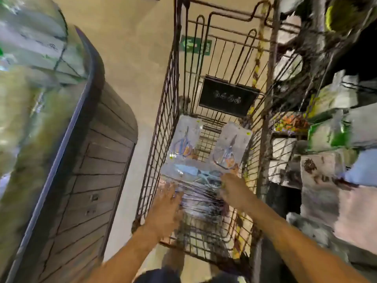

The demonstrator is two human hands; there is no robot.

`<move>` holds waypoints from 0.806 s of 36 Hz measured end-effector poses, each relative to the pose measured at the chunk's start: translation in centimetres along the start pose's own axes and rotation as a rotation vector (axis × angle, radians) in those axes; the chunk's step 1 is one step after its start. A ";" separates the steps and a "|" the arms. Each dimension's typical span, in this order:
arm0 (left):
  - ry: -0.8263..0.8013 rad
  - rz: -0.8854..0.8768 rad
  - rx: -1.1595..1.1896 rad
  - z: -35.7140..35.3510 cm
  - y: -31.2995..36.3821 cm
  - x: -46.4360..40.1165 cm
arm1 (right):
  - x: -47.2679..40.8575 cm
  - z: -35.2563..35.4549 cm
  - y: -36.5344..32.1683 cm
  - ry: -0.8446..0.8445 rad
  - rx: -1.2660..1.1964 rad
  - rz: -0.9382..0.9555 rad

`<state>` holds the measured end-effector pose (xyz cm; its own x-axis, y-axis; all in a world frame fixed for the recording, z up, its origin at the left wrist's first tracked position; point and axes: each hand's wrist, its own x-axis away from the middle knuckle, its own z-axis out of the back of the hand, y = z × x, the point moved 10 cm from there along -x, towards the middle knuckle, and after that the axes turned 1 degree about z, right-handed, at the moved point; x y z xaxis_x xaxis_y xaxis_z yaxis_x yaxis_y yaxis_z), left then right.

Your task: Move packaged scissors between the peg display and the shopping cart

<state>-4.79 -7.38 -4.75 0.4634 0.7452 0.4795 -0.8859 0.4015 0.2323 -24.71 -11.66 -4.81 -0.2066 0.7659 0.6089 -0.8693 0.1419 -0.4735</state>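
Head view: both hands reach down into the shopping cart (163, 111)
Scissor packs (230, 148): about three lie flat, just past the fingertips
Left hand (167, 203): fingers spread, holding nothing
Right hand (232, 188): too blurry to tell
Left to do: packs not yet on pegs

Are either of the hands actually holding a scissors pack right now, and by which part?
Cannot be told: both the left hand and right hand reach into the cart over the blurred scissors packs.
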 end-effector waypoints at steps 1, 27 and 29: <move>0.037 0.005 0.002 -1.1 -0.2 -0.6 | -1.3 -0.2 0.4 0.023 -0.024 0.028; -0.065 0.178 0.356 -8.1 -2.1 -1.6 | -7.3 -3.5 4.6 0.021 -0.002 -0.148; -0.065 0.194 0.415 -8.3 -2.2 -1.4 | -7.0 -4.6 5.0 -0.057 -0.137 -0.165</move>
<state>-3.30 -4.90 -13.00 0.2978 0.7451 0.5968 -0.8950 0.0005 0.4460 -25.53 -13.40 -14.35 -0.0950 0.6894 0.7181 -0.8249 0.3493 -0.4445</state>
